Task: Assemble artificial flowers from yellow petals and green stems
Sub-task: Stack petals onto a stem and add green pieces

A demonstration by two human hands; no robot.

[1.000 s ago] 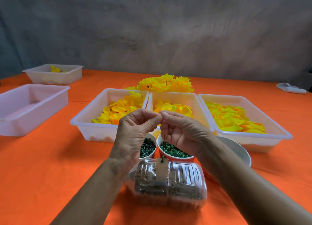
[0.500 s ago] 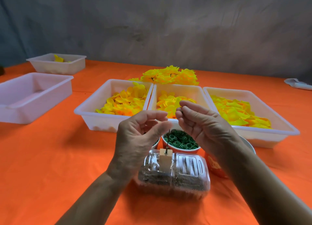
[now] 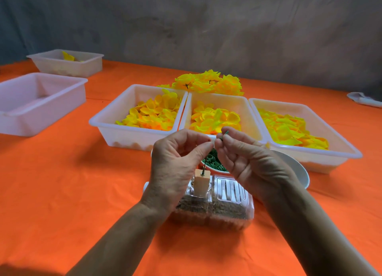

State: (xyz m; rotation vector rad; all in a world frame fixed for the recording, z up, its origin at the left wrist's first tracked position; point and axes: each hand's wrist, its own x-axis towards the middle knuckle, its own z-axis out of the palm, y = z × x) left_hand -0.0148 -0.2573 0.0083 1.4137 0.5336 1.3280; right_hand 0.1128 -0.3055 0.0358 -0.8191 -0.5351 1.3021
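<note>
A thin green stem [image 3: 203,170] stands upright in a small wooden block [image 3: 201,182] on top of a clear plastic box [image 3: 227,205]. My left hand [image 3: 175,168] pinches the top of the stem between thumb and forefinger. My right hand [image 3: 248,164] holds a small green piece [image 3: 225,134] in its fingertips, just right of the left fingertips. Behind the hands, three white trays hold yellow petals [image 3: 153,114], [image 3: 215,118], [image 3: 289,131]. A heap of finished yellow flowers [image 3: 208,83] lies behind the trays.
A bowl of green rings [image 3: 213,164] sits half hidden behind my hands, with a white bowl [image 3: 295,168] to its right. At the left stand a large white tray [image 3: 41,102] and a farther one [image 3: 68,63]. A white object [image 3: 363,98] lies far right on the orange cloth.
My right hand drew away from the stem's top half a second ago and has now come back close to the left fingertips, holding the small green piece. The stem stays upright.
</note>
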